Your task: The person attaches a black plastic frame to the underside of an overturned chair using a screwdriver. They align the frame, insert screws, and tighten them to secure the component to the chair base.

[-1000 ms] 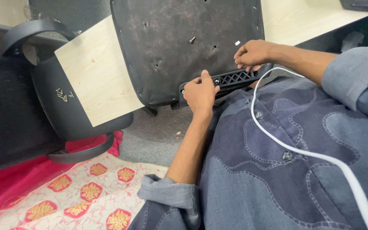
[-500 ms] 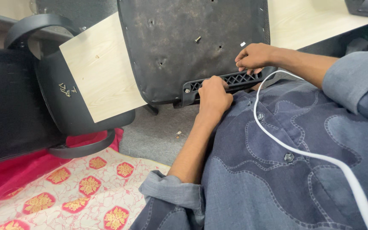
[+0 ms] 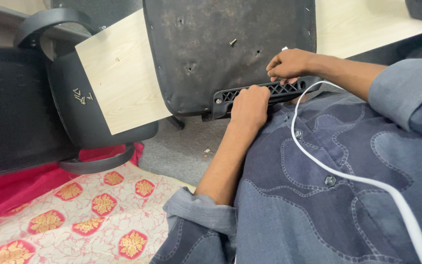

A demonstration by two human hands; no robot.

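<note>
A dark, worn chair seat underside [image 3: 221, 54] stands upright in front of me, with a screw [image 3: 232, 42] sticking out of it. Along its lower edge runs a black ribbed plastic bracket [image 3: 279, 90]. My left hand [image 3: 250, 105] is closed on the middle of that bracket. My right hand [image 3: 291, 64] grips the bracket's upper right part against the seat, fingers curled. A white cable [image 3: 348, 176] runs down across my blue patterned shirt.
A light wooden board [image 3: 118, 73] leans left of the seat. Several small screws [image 3: 81, 95] lie on a black curved chair part [image 3: 69, 107]. A black armrest loop [image 3: 50, 22] is behind. A red and cream patterned cloth [image 3: 74, 210] covers the floor at the lower left.
The view has shifted slightly. My left hand slid a little right and down along the bracket; my right hand stays on its upper right end.
</note>
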